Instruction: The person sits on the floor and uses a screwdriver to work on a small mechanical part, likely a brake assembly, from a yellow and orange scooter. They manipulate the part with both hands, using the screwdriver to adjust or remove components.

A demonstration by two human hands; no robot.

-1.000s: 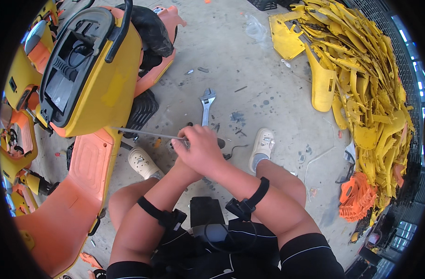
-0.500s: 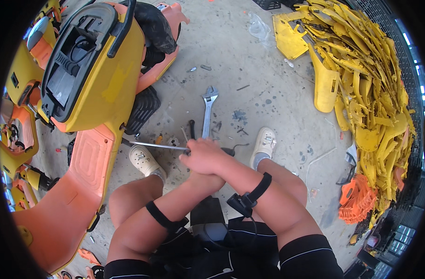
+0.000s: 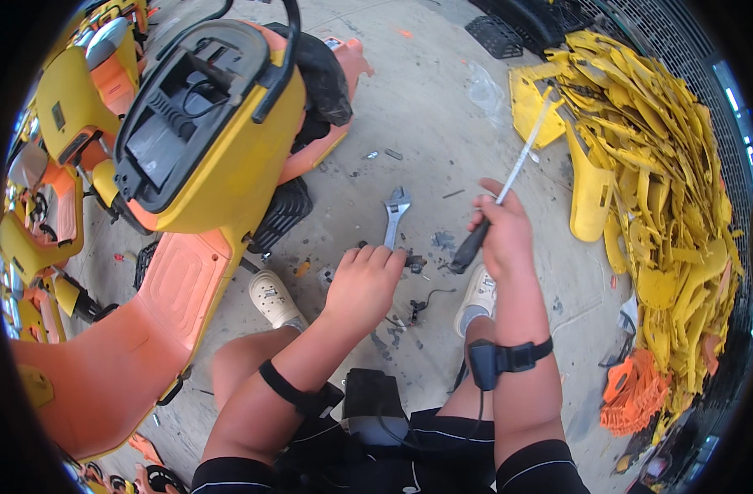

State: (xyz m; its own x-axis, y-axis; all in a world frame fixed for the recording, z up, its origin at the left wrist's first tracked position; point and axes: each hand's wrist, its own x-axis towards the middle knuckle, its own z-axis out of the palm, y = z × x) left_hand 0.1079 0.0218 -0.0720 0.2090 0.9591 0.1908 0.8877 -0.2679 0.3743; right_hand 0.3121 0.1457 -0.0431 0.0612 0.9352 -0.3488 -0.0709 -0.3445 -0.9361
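Observation:
My right hand (image 3: 508,235) grips a long screwdriver (image 3: 516,171). Its black handle points down and left; the thin metal shaft rises up and right. My left hand (image 3: 365,284) is closed, back uppermost, low in front of me. Its fingers curl down out of sight over a small dark piece (image 3: 415,263) that shows by the knuckles; whether it is held is unclear. Just beyond those fingers an adjustable wrench (image 3: 395,216) appears, its lower handle hidden by the hand. A dark part with a thin wire (image 3: 418,309) lies on the floor between my feet.
At my left stands a yellow and orange scooter body (image 3: 220,165), with similar ones behind it. On the right rises a pile of yellow panels (image 3: 656,165), with orange pieces (image 3: 636,395) at its near end. A black crate (image 3: 496,34) is at the far side.
My hands were crossed close together; now they are apart. The right hand has swung right and up with the screwdriver, whose shaft pointed left before. The view has shifted slightly.

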